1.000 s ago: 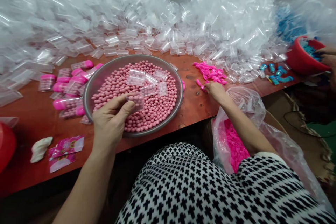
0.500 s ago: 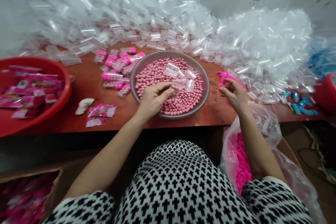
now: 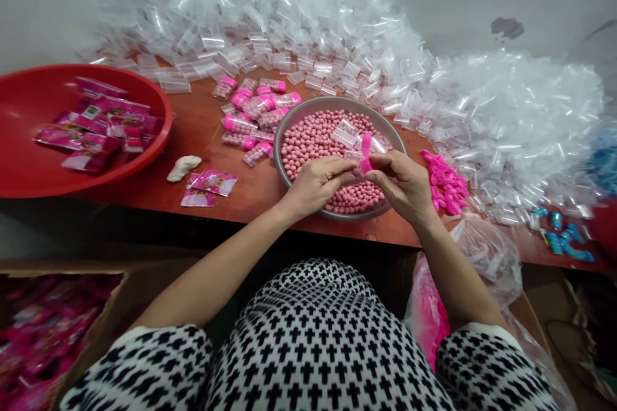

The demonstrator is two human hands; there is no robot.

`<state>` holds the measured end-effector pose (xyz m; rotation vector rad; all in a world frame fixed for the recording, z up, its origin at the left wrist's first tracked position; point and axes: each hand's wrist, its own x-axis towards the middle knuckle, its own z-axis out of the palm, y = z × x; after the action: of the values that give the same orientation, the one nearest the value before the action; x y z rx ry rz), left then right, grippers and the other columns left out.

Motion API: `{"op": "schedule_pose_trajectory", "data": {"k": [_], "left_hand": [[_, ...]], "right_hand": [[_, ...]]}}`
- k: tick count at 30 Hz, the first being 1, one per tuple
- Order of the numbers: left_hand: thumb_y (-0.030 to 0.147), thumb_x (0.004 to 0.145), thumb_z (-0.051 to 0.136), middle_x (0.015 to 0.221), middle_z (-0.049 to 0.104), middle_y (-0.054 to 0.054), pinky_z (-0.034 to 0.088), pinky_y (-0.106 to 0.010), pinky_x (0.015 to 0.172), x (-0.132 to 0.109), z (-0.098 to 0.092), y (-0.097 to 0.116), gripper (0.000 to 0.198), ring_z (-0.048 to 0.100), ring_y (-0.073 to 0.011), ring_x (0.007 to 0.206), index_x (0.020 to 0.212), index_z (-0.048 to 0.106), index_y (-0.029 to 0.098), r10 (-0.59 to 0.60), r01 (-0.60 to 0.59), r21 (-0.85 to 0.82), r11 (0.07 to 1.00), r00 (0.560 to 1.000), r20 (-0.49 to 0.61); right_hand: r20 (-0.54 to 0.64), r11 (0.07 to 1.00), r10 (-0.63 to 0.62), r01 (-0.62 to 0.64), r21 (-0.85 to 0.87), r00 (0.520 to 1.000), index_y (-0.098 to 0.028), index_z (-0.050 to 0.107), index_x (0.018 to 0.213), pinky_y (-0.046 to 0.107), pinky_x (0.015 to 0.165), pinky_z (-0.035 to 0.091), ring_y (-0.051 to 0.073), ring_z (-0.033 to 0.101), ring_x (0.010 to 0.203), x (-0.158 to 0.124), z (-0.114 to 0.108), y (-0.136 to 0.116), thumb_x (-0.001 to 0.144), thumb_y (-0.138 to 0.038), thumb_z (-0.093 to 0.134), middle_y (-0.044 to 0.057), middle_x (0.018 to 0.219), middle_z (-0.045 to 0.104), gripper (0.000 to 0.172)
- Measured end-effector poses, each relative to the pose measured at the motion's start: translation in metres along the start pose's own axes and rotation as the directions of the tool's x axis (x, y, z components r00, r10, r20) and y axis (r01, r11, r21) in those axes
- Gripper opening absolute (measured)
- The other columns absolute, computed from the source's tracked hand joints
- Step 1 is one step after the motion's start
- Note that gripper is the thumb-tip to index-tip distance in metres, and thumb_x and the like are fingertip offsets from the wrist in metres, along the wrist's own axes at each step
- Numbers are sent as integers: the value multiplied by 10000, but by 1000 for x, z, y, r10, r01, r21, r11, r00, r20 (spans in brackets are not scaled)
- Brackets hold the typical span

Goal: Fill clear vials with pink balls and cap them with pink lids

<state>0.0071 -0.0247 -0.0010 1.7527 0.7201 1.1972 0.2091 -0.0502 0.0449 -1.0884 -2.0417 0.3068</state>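
My left hand (image 3: 317,182) pinches a small clear container (image 3: 353,161) of pink candies over the near side of a metal bowl (image 3: 289,125) full of pink round candies (image 3: 313,138). My right hand (image 3: 403,183) meets it from the right and grips a pink cap (image 3: 365,151) against the container's end. A few empty clear containers (image 3: 344,132) lie on the candies. A pile of loose pink caps (image 3: 446,181) lies on the table just right of the bowl. Several filled, pink-capped containers (image 3: 255,109) lie left of the bowl.
A huge heap of empty clear containers (image 3: 337,32) covers the back of the red-brown table (image 3: 207,151). A red basin (image 3: 29,170) of pink packets sits at the left. Pink packets (image 3: 211,182) and a white lump (image 3: 183,167) lie near the front edge. Blue caps (image 3: 562,237) lie far right; a bag of pink caps (image 3: 427,311) hangs below.
My right hand took a pink cap from the pile and came left to meet my left hand over the bowl. The view swung left, bringing the red basin in.
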Motion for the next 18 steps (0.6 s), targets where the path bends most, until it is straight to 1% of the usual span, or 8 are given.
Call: {"op": "schedule_pose_trajectory", "data": {"k": [2, 6, 8, 10, 12, 14, 16, 18], "left_hand": [[298, 906, 677, 1040, 784, -62, 564, -302, 875, 0, 0, 1, 203, 724, -188, 938, 1050, 795, 219, -13, 13, -16, 1000, 1000, -11], [283, 899, 682, 1052, 791, -55, 568, -300, 881, -3, 0, 0, 187, 731, -189, 943, 1028, 804, 226, -15, 18, 48, 999, 998, -63], [277, 905, 677, 1047, 794, -48, 571, -296, 872, -5, 0, -1, 177, 734, -183, 926, 1017, 805, 230, 23, -15, 99, 995, 996, -84], [280, 920, 665, 980, 798, -42, 574, -280, 822, -6, 2, -1, 175, 733, -171, 865, 1010, 805, 227, 74, -60, 152, 987, 994, -86], [266, 934, 645, 928, 795, -43, 570, -266, 782, -7, 3, -1, 181, 729, -162, 821, 1004, 804, 216, 126, -108, 209, 972, 989, -77], [241, 942, 619, 933, 794, -51, 568, -265, 777, -8, 3, -2, 197, 730, -163, 825, 1004, 802, 205, 157, -133, 260, 956, 985, -75], [229, 942, 605, 945, 793, -55, 569, -274, 784, -8, 3, -2, 209, 731, -168, 837, 1009, 801, 204, 147, -118, 282, 952, 986, -83], [242, 932, 621, 948, 792, -51, 570, -281, 795, -7, 2, -2, 196, 730, -174, 848, 1003, 801, 208, 107, -78, 251, 965, 989, -105]], "right_hand": [[3, 1000, -13, 13, -4, 1000, -231, 714, 1056, 320, 775, 543, 189, 683, 807, 2, 0, -1, 944, -331, 659, 49, 915, 755, 160], [84, 999, -11, 14, -35, 996, -237, 691, 980, 308, 734, 532, 179, 655, 753, 4, 0, -5, 953, -343, 635, 37, 857, 731, 124], [102, 995, -28, 37, -89, 994, -236, 666, 946, 303, 706, 519, 177, 638, 738, 3, -1, -6, 953, -327, 625, 38, 835, 710, 100], [116, 987, -68, 84, -137, 991, -230, 638, 922, 296, 675, 501, 174, 619, 724, 1, 0, -6, 956, -289, 605, 41, 813, 678, 76], [134, 978, -109, 130, -163, 985, -222, 620, 905, 290, 643, 482, 170, 598, 702, -1, 2, -3, 964, -257, 581, 37, 778, 638, 79], [146, 975, -124, 148, -163, 981, -220, 617, 894, 288, 627, 477, 168, 585, 685, -1, 6, 2, 972, -260, 567, 30, 753, 612, 100], [151, 982, -107, 128, -137, 983, -226, 633, 913, 297, 647, 500, 174, 602, 699, 0, 9, 8, 979, -295, 568, 32, 768, 628, 115], [152, 989, -72, 90, -116, 986, -238, 663, 985, 321, 708, 540, 190, 645, 762, 2, 9, 9, 983, -327, 571, 47, 836, 676, 128]]}}
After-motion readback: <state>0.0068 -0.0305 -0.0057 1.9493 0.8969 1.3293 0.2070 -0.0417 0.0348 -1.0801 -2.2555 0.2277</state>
